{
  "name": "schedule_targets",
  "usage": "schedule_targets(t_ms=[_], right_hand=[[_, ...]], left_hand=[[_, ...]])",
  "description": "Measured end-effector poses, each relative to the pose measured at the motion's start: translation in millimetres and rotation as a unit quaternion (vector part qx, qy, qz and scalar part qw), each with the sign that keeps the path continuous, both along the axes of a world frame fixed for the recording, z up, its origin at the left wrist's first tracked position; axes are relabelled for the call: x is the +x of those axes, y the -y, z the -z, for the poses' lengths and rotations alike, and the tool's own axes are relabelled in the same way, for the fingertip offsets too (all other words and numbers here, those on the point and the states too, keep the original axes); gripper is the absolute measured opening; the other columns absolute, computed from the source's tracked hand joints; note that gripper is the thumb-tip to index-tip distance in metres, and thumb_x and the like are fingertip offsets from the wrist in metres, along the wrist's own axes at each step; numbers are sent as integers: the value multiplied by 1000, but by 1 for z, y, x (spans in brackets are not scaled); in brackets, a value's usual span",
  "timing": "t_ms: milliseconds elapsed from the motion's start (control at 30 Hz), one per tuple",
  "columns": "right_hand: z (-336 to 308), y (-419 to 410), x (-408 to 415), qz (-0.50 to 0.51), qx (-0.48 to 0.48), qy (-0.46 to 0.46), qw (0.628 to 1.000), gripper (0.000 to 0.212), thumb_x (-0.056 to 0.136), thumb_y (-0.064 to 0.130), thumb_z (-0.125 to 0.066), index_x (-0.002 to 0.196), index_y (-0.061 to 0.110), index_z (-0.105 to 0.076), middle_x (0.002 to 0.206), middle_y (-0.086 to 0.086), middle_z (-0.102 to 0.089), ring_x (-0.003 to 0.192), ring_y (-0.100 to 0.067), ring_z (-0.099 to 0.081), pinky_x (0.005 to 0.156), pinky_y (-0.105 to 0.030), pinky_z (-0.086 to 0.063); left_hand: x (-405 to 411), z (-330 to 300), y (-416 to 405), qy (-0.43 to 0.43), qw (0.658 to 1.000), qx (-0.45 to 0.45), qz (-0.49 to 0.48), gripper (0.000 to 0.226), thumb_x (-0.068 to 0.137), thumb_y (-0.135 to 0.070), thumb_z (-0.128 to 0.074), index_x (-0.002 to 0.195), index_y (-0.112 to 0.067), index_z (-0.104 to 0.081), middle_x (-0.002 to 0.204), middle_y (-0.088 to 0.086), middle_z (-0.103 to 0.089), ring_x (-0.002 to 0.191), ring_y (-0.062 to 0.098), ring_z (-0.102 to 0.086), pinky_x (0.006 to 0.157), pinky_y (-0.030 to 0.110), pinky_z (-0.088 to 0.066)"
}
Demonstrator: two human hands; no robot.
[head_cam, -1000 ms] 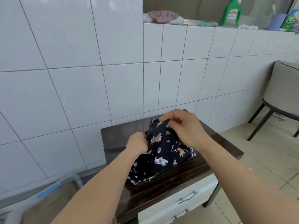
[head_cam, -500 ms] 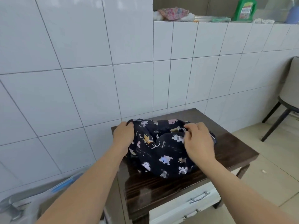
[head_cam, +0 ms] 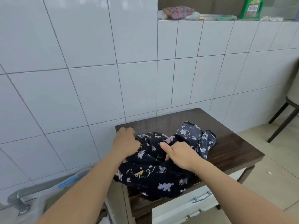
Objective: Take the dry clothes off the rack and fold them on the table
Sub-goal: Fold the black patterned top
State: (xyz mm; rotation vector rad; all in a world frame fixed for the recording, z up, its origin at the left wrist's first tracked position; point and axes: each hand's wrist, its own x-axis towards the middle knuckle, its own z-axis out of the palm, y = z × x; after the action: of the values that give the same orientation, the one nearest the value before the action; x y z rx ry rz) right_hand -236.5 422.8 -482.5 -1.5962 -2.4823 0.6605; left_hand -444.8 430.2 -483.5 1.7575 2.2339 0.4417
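A dark navy garment (head_cam: 155, 178) printed with small pale animal figures lies crumpled on the dark wooden table (head_cam: 234, 152). Its near part hangs over the table's front left edge. My left hand (head_cam: 125, 142) holds the cloth at its far left side, fingers curled into the fabric. My right hand (head_cam: 179, 155) grips a fold in the middle of the garment, thumb lying along the top. A lighter bunch of the same cloth (head_cam: 196, 135) sticks up at the far right.
White tiled wall behind the table. On the ledge above lie a pink cloth (head_cam: 178, 12) and a green detergent bottle (head_cam: 251, 8). A clear plastic bin with a blue clip (head_cam: 68, 181) is at lower left. White drawers (head_cam: 194, 202) sit under the table; a chair (head_cam: 289, 104) stands right.
The garment has spread out toward me and now hangs over the front edge. My right hand moved from its right side to its middle; my left hand stays at the left side.
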Motion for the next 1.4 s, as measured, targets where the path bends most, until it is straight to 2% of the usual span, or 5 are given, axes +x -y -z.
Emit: schedule_targets(t_ms=[300,433,667,933,1400], right_hand=[[21,-1,1,32,169,171,970,53,86,49,-61,131,23,-51,128,-1,-52,119,-21,-50,111,-36,-24],[26,-10,29,103,156,177,966,63,80,62,-61,129,23,-49,128,1,-52,123,-19,-49,115,-42,-19],[-7,-22,22,198,142,-309,919,54,92,43,-57,141,24,-44,139,0,-44,130,-15,-41,102,-27,-32],[-57,-32,5,158,95,-221,958,24,95,25,-56,75,14,-60,80,-4,-63,85,-22,-56,66,-28,-37],[-102,-2,2,263,-214,-704,624,24,96,27,-58,98,5,-68,94,-11,-72,88,-29,-68,82,-42,-56]], left_hand=[[66,23,-8,-185,975,-25,121,11,92,-22,-53,92,-14,-61,98,4,-61,96,27,-60,72,33,-43],[52,-3,-24,130,990,25,50,24,97,-20,-50,80,-11,-65,81,0,-64,83,20,-62,67,21,-45],[37,-63,-19,712,700,50,-30,24,96,-1,-40,102,-2,-63,106,19,-67,96,31,-63,93,47,-51],[28,-79,3,497,859,122,9,38,87,10,-36,86,-14,-66,89,5,-69,82,20,-62,74,33,-52],[49,-19,20,-26,999,16,36,13,89,-19,-52,96,-11,-60,102,8,-56,88,25,-56,69,32,-44]])
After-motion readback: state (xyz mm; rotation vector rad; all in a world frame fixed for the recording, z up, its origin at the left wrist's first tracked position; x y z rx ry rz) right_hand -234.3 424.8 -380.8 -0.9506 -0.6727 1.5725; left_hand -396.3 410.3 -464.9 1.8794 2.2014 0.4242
